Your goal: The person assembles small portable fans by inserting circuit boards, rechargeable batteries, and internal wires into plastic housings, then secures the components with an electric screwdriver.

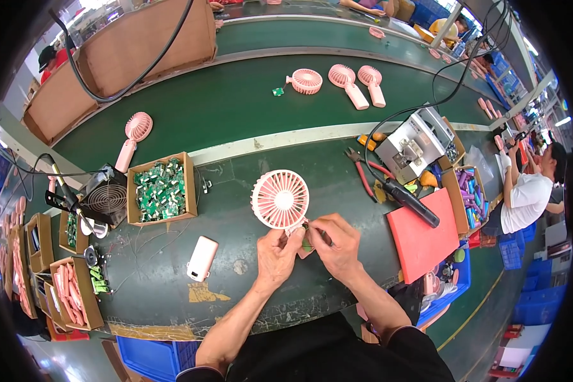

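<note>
A pink handheld fan [281, 198] with a round, ribbed head stands out above the dark green worktable in front of me. My left hand [275, 258] is closed round its neck, just under the head. Close beside it, my right hand [337, 247] pinches at the opened handle, where a small green part [307, 244] shows between the hands. What those fingertips hold is too small and covered to name. A loose pink handle cover [202, 258] lies on the table to the left of my left hand.
Left stands a cardboard box of green circuit boards [188, 191], near a small black fan unit [107, 196]. To the right are red-handled pliers [363, 175], a black electric screwdriver [412, 202] and a red foam pad [423, 235]. Several pink fans [342, 76] lie on the green conveyor belt [235, 95].
</note>
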The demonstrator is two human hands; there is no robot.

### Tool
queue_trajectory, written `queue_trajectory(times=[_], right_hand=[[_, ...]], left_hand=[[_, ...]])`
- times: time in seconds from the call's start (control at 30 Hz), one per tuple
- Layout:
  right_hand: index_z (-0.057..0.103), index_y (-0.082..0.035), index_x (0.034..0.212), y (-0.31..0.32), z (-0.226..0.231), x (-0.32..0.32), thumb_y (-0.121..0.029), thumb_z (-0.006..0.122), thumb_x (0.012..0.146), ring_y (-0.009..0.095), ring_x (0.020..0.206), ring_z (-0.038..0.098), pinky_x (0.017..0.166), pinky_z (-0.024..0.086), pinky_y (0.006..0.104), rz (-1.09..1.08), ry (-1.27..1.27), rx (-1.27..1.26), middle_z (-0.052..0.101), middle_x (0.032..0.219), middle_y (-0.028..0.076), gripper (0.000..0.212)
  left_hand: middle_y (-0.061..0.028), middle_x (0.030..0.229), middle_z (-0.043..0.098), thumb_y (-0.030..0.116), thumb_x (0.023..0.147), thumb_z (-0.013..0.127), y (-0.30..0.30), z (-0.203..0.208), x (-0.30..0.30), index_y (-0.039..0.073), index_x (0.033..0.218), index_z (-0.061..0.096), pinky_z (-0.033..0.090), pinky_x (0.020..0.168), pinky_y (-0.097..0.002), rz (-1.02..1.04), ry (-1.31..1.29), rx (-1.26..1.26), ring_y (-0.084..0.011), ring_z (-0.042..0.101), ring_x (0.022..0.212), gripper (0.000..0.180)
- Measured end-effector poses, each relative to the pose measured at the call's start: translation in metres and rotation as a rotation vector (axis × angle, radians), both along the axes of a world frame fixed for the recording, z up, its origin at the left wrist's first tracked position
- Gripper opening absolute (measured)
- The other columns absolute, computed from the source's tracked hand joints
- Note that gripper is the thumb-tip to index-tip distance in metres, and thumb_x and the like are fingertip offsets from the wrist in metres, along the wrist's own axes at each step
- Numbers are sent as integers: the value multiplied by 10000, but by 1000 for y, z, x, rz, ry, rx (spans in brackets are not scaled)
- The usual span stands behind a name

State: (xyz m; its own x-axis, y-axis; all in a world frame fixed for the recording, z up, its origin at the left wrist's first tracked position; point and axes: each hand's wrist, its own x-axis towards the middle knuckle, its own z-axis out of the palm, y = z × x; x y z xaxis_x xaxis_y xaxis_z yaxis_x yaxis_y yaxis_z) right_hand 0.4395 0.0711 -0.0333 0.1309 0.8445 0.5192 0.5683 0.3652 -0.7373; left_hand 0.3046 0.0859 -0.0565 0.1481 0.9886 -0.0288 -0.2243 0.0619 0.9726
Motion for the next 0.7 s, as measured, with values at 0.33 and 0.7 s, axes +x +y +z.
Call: queue_trajectory(times=[0.33,0.7], right_hand=[[653,13,940,-2,-10,-10,116,672,717,211,641,619,532,482,299,-59,-164,182,617,843,105,246],[649,17,1092,-11,-7,-18,112,662,740,190,633,598,555,479,293,-44,-114,91,585,804,101,364]], left_hand=[[-15,745,637,88,905,610,-2,11,1,-24,1022,638,487,523,-230,20,-42,-8,-60,568,595,164],[-2,704,607,59,894,614,0,10,3,-30,1028,653,444,502,-227,145,104,140,-45,528,587,166]])
